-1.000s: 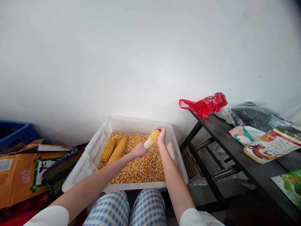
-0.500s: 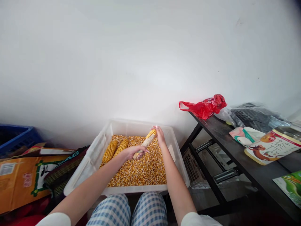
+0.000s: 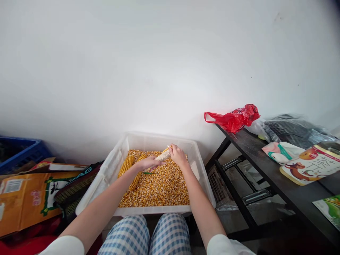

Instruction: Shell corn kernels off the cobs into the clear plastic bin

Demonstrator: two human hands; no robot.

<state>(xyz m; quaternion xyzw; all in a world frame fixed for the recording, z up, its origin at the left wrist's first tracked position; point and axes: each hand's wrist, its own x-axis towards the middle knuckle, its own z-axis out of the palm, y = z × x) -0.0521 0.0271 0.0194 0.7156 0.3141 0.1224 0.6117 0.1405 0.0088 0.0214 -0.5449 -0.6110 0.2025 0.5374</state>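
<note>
Over a white plastic bin (image 3: 93,184), I hold a partly stripped corn cob (image 3: 163,155) with both hands. My left hand (image 3: 147,163) is closed round its lower end. At the upper end, where some yellow kernels still show, my right hand (image 3: 177,155) grips with bent fingers. The middle of the cob is pale and bare. Loose corn kernels (image 3: 162,191) fill much of the bin. Two full ears lie at its left side: one ear of corn (image 3: 126,165) and another, partly hidden by my left forearm (image 3: 135,181). A small green thing (image 3: 151,173) lies on the kernels below my left hand.
To the right stands a dark table (image 3: 252,145) with a red plastic bag (image 3: 236,118), a plastic-wrapped dark bundle (image 3: 289,129) and a labelled container (image 3: 309,164). At left are an orange cardboard box (image 3: 26,202) and a blue crate (image 3: 23,154). A white wall (image 3: 159,71) rises behind the bin.
The cob has shifted slightly left and is tilted flatter. My right hand has moved left and wraps over its upper end. The green thing has come into sight.
</note>
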